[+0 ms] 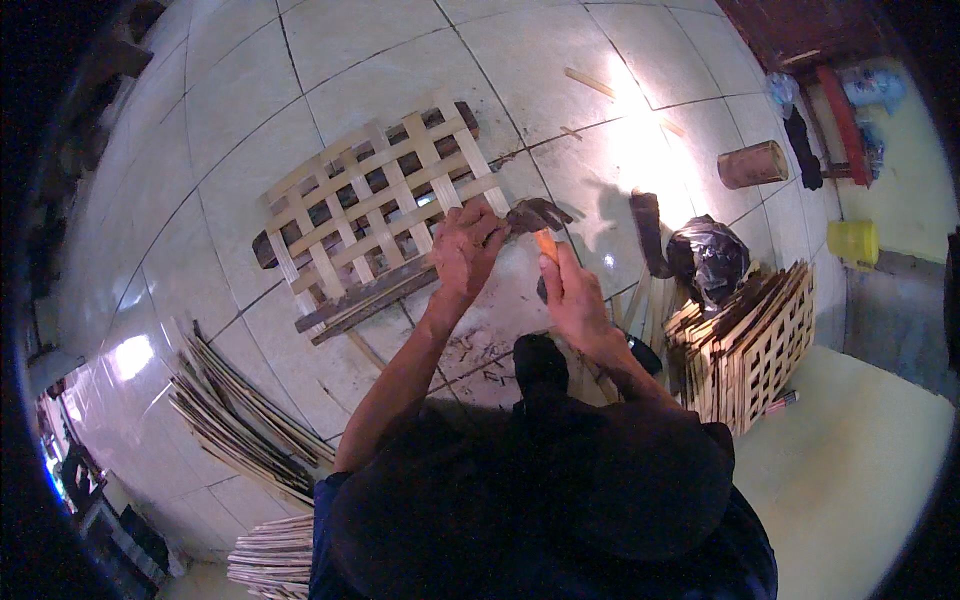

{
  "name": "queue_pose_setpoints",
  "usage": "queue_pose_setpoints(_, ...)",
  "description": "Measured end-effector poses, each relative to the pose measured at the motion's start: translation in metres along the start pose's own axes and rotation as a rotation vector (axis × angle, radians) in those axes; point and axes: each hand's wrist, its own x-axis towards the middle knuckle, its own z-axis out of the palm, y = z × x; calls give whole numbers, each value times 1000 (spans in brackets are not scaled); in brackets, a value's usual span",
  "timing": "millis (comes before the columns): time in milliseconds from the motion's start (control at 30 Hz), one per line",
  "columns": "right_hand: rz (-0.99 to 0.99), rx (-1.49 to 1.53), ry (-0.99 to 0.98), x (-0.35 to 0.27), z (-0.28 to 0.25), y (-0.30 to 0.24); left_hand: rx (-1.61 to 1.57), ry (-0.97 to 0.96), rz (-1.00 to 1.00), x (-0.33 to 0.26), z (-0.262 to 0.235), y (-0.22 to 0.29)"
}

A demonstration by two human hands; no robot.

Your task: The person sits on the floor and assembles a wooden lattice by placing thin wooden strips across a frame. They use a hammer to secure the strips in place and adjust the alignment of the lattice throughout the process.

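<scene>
Toward the middle of the tiled floor, I see the woven lattice panel lying at a slant, its near right corner by the left hand, whose fingers are bent at the edge, though I cannot tell whether they pinch a strip or only press. The right hand grips the orange handle of a hammer, its dark head just beside those fingers. Watching remotely, I judge that poor aim could bruise the fingertips, and light pressure could let the panel skid on smooth tiles.
</scene>
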Motion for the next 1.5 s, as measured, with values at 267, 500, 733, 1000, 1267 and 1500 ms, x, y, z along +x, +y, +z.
queue_pose_setpoints(267, 11, 50, 78, -1, -8, -13, 44, 21, 22, -5, 4, -2)
queue_pose_setpoints(500, 142, 17, 91, -11, -11, 10, 34, 2, -46, -2, 2, 3)
queue_pose_setpoints(733, 121, 70, 68, -9, -8, 4, 28, 15, -19, -3, 0, 2)
queue_pose_setpoints(1000, 91, 24, 37, -7, 3, 10, 26, -10, 3, -4, 0, -1)
queue_pose_setpoints(1267, 21, 58, 47, -1, -1, -11, 43, -4, 6, -5, 0, -1)
queue_pose_setpoints(1500, 34, -35, 4, 2, -2, -5, 81, -4, -31, -9, 3, -3)
